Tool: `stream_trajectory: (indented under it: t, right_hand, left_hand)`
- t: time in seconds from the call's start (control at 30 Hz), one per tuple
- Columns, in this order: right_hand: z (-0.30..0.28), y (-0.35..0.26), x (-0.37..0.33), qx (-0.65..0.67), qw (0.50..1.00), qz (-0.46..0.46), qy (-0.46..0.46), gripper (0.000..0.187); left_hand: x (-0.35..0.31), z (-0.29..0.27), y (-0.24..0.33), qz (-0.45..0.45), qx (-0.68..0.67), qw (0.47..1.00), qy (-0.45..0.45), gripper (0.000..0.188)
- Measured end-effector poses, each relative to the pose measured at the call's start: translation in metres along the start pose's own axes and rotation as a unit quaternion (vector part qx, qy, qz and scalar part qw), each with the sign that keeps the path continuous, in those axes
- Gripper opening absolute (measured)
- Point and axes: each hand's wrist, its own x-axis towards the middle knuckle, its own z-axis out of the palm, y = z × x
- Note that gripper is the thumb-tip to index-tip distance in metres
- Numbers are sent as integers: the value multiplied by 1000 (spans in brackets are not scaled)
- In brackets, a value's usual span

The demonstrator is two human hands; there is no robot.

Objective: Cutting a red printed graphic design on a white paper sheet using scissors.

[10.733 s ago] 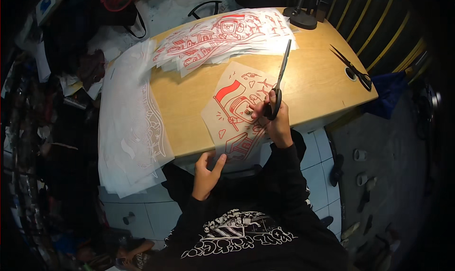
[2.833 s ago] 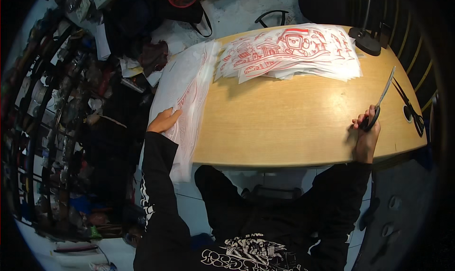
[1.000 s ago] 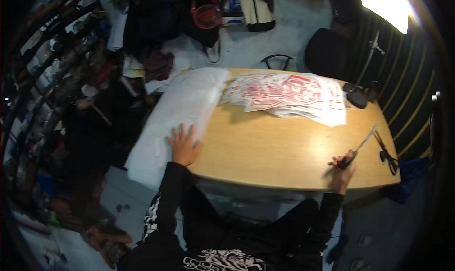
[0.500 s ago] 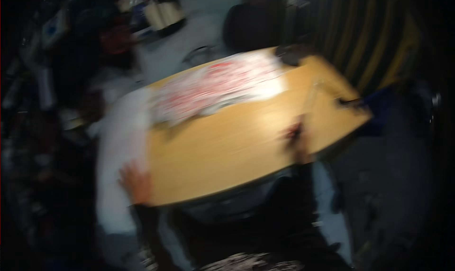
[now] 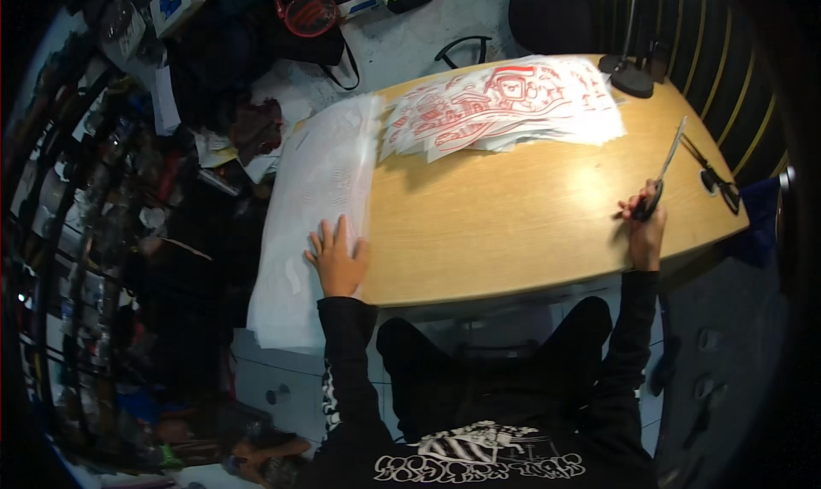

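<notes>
My left hand [image 5: 339,262] lies flat with fingers spread on a long stack of thin whitish sheets [image 5: 321,172], which covers the table's left end and hangs over its front edge. In my right hand [image 5: 647,219] is a pair of scissors [image 5: 671,157], gripped by the black handles, blades pointing up and away over the table. Farther back lies a pile of white paper sheets printed with red drawings [image 5: 513,104]. A second pair of black-handled scissors [image 5: 720,189] rests on the table, right of my right hand.
The light wooden table [image 5: 479,224] has a curved front edge close to my lap. A lamp with a round black base [image 5: 631,80] stands at its back right corner. Crowded shelves [image 5: 94,258] line the left side. A red basket [image 5: 310,14] and bags sit beyond the table.
The view has swung, so the table now appears higher and farther right, and the picture is sharper. My left hand stays on the white sheets, and the scissors stay in my right hand.
</notes>
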Motion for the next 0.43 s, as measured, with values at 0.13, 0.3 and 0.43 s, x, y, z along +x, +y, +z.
stream_trajectory:
  t: [0.13,0.3,0.43]
  right_hand:
    - [0,-16,-7,-28,999,-23,14,30]
    - [-12,-12,0,-27,999,-22,5,32]
    - [-11,-18,5,-24,1000,-3,-9,34]
  left_hand:
    - [7,-5,4,-4,-30,998,-64,48]
    - [20,-4,-9,-31,-101,992,-69,41]
    - [47,-22,-35,-74,-388,910,-131,32]
